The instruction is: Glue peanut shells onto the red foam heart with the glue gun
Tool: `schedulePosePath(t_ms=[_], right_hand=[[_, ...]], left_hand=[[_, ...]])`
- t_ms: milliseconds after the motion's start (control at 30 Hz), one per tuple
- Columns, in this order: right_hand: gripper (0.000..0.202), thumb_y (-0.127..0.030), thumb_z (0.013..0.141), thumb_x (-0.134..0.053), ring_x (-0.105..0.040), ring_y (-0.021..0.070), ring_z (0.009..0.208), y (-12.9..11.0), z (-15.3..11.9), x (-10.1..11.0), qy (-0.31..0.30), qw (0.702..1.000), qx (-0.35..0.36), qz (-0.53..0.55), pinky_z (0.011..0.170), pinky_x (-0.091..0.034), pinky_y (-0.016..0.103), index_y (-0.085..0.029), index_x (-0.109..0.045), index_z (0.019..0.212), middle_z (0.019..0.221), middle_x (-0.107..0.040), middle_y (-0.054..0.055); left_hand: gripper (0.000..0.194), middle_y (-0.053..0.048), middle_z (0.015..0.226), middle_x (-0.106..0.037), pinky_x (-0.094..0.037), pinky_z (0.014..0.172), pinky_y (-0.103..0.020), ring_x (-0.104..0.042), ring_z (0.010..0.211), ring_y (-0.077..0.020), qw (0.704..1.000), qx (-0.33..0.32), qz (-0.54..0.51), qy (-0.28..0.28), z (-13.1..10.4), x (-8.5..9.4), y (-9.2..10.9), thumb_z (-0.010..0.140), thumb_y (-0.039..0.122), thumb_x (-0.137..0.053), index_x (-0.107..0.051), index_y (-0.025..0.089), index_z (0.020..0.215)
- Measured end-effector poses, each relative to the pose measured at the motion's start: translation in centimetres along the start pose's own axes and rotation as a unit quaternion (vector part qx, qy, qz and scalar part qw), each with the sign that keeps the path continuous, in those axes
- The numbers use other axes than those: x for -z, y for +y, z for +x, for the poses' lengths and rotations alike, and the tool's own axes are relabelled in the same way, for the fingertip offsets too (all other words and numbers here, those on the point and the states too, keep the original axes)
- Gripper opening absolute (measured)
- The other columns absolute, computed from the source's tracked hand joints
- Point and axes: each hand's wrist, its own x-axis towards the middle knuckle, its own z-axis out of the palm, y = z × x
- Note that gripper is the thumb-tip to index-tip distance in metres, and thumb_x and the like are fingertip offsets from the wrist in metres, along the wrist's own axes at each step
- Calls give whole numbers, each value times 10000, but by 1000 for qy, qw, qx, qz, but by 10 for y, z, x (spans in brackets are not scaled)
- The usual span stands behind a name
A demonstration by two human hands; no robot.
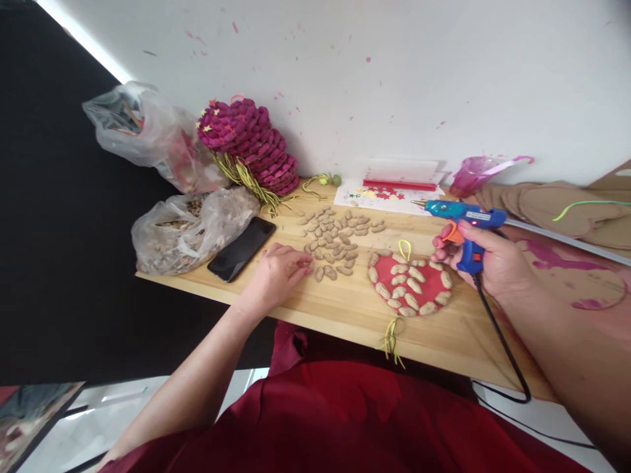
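Observation:
My right hand is wrapped round a blue glue gun with an orange trigger, its tip pointing left above the table. Below and left of that tip lies a red heart-shaped piece edged with peanuts, with more peanuts in its middle, a yellow loop on top and a yellow-green tassel at the bottom. My left hand rests at the left edge of the loose peanuts, fingers bent and close together; whether they pinch anything is hidden.
A black phone lies beside a plastic bag of peanuts. Behind stand magenta peanut pieces and another bag. White paper holds small stars. A pink-stained cup and cardboard shapes are at right.

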Motion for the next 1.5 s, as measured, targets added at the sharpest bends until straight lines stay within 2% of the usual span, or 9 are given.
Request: schedulePosePath(t_ms=[200,333,467,700,833,1033,1233,1333,1500], right_hand=[[365,-448,585,-926,-689,205,608,0,-1,1,-1,1000,-5,1,571,-628,330,-183,-716,725,683,-689,46],[347,-443,618,-905,-692,218,614,1,0,1,-4,1000,0,2,602,-635,363,-198,-690,737,682,-690,44],[354,-453,625,-898,-700,228,628,1,1,1,-5,1000,4,-5,615,-635,374,-196,-687,746,674,-682,44],[392,-462,554,-950,-640,176,528,0,0,1,-3,1000,-4,5,549,-622,333,-201,-707,718,662,-687,29],[354,-443,567,-947,-634,172,522,-1,0,0,-4,1000,0,6,543,-627,328,-196,-746,721,657,-691,35],[376,-448,532,-963,-639,165,539,-1,0,0,2,1000,-1,8,551,-631,300,-179,-755,692,677,-699,45],[372,-449,555,-959,-650,174,537,2,1,3,-6,1000,-3,16,561,-631,312,-179,-759,714,687,-710,53],[379,-465,552,-959,-649,171,526,1,1,1,-12,1000,-4,13,558,-625,308,-185,-755,703,672,-709,50],[373,-457,556,-960,-648,169,529,-2,-3,-2,-11,1000,-8,14,556,-620,303,-187,-748,702,671,-713,45]], left_hand=[[166,-74,979,-771,-407,854,-423,-624,992,-271,994,-25,107,1,-3,7,3,947,198,-628,-766,230,1033],[226,-79,1027,-773,-406,850,-413,-644,996,-264,996,-11,83,-3,-3,8,6,951,189,-604,-761,244,1104],[205,-74,1016,-779,-410,850,-419,-653,980,-268,997,12,70,14,-2,11,5,946,199,-604,-778,238,1046],[142,-54,1040,-783,-420,909,-443,-673,1005,-263,999,32,20,3,-1,3,2,909,195,-668,-779,242,986],[209,-56,1019,-782,-454,908,-433,-685,988,-254,999,30,6,16,5,3,0,919,191,-631,-777,247,1058],[230,-76,1013,-781,-532,921,-343,-705,980,-227,995,45,-17,87,36,16,-20,952,214,-550,-776,195,989],[361,-103,1183,-752,-525,1047,-349,-699,1109,-239,994,85,49,48,84,10,-31,893,92,-500,-766,158,1128],[382,-126,1187,-750,-510,1083,-381,-690,1138,-259,993,88,68,37,104,3,-36,845,58,-516,-773,141,1115],[321,-139,1091,-765,-545,1028,-387,-710,1062,-275,993,80,84,9,115,-3,-39,797,54,-571,-801,132,1007]])
